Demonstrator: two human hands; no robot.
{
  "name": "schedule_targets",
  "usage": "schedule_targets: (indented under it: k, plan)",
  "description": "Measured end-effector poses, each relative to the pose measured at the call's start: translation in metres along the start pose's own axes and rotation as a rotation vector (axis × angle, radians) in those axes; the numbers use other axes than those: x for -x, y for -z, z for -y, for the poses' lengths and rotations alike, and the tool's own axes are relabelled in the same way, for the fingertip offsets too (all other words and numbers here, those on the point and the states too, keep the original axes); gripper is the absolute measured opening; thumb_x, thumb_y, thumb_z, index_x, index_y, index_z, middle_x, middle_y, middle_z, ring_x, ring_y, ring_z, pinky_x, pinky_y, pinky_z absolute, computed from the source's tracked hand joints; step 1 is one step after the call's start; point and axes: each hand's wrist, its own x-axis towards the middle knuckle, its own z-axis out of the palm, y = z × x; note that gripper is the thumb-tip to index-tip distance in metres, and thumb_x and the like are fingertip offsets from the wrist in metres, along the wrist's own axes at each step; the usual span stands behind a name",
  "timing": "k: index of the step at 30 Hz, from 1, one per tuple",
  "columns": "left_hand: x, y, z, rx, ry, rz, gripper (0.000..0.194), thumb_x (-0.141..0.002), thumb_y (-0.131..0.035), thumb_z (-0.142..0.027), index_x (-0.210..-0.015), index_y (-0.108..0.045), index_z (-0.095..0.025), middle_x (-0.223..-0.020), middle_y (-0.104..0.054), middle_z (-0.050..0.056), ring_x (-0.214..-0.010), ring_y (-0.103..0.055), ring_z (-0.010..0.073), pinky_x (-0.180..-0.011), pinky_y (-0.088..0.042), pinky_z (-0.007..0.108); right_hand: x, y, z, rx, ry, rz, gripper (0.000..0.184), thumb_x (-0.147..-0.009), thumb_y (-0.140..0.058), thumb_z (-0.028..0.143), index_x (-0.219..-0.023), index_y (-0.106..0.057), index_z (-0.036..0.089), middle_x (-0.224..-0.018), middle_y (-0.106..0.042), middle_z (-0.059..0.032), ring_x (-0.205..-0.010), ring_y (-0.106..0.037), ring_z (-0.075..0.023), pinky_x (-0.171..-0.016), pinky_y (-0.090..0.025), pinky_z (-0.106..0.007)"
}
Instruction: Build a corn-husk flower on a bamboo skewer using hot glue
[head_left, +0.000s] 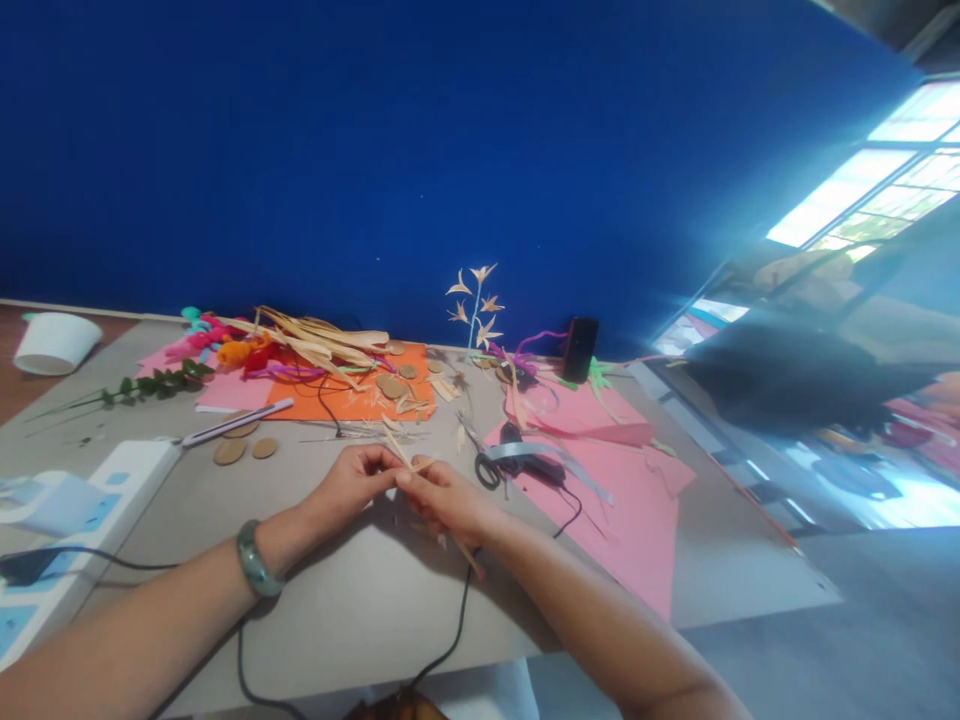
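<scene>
Both of my hands meet over the middle of the table. My left hand [360,475] is closed, its thumb and forefinger pinching a pale straw-coloured strip [396,440]. My right hand [446,498] is closed on the same strip from the other side, and the strip's lower end pokes out below its fingers. Where the fingertips meet, the strip looks crossed or folded; the exact shape is partly hidden. Just beyond my right hand lie black-handled scissors [489,468] and a black corded tool [536,462]. Behind stands a stem with several straw flowers [480,300].
Straw strips [322,340] lie over orange paper [360,395] at the back. Pink paper [630,520] covers the right side. A white power strip [127,490], a white cup [58,343], a cutter knife [236,422] and wooden discs [229,452] are left. Cables cross the front.
</scene>
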Motion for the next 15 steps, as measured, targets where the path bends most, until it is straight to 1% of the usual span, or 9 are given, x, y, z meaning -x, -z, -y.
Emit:
schedule_targets:
  k: [2, 4, 8, 10, 12, 15]
  plan:
    - [0.000, 0.000, 0.001, -0.007, 0.000, -0.016, 0.023, -0.067, -0.076, -0.035, -0.065, -0.066, -0.013, -0.062, -0.064, 0.001, -0.058, -0.053, 0.0118, -0.058, -0.040, 0.023, -0.003, 0.000, -0.004, 0.001, 0.001, -0.020, 0.042, -0.081, -0.056, 0.059, -0.076, -0.048, 0.018, -0.055, -0.045, 0.0081, -0.036, -0.028, -0.0023, -0.034, -0.019, -0.016]
    - [0.000, -0.001, 0.000, -0.012, -0.001, -0.010, 0.023, -0.067, -0.075, -0.034, -0.066, -0.066, -0.013, -0.062, -0.065, 0.002, -0.058, -0.053, 0.0119, -0.059, -0.040, 0.024, -0.004, 0.002, -0.005, -0.028, -0.001, -0.005, 0.044, -0.081, -0.054, 0.059, -0.070, -0.047, 0.017, -0.053, -0.045, 0.0074, -0.035, -0.027, -0.0018, -0.033, -0.017, -0.016]
    - [0.001, 0.000, -0.006, -0.034, -0.024, 0.041, 0.020, -0.069, -0.073, -0.032, -0.068, -0.066, -0.014, -0.064, -0.066, 0.002, -0.061, -0.054, 0.0126, -0.060, -0.041, 0.024, -0.001, 0.005, 0.004, -0.130, -0.039, 0.098, 0.044, -0.080, -0.057, 0.056, -0.065, -0.046, 0.017, -0.050, -0.045, 0.0067, -0.034, -0.024, -0.0021, -0.032, -0.013, -0.016]
    - [0.001, 0.002, -0.011, -0.054, -0.039, 0.042, 0.019, -0.070, -0.073, -0.031, -0.067, -0.065, -0.014, -0.062, -0.063, 0.001, -0.059, -0.052, 0.0113, -0.058, -0.039, 0.023, 0.003, 0.008, 0.010, -0.185, -0.065, 0.149, 0.043, -0.080, -0.058, 0.054, -0.064, -0.046, 0.017, -0.050, -0.044, 0.0067, -0.035, -0.023, -0.0024, -0.032, -0.013, -0.015]
    - [0.002, 0.003, -0.015, -0.071, -0.042, 0.018, 0.019, -0.070, -0.073, -0.031, -0.066, -0.064, -0.014, -0.059, -0.057, -0.002, -0.055, -0.047, 0.0092, -0.054, -0.036, 0.022, 0.005, 0.012, 0.015, -0.234, -0.077, 0.178, 0.042, -0.081, -0.058, 0.052, -0.064, -0.045, 0.017, -0.049, -0.044, 0.0069, -0.035, -0.020, -0.0021, -0.032, -0.012, -0.015]
    - [0.002, 0.004, -0.017, -0.056, -0.023, -0.013, 0.021, -0.069, -0.073, -0.032, -0.067, -0.062, -0.015, -0.057, -0.052, -0.003, -0.051, -0.042, 0.0078, -0.050, -0.033, 0.021, 0.006, 0.021, 0.021, -0.298, -0.065, 0.210, 0.040, -0.083, -0.057, 0.050, -0.065, -0.044, 0.017, -0.051, -0.046, 0.0066, -0.036, -0.014, -0.0016, -0.033, -0.009, -0.014]
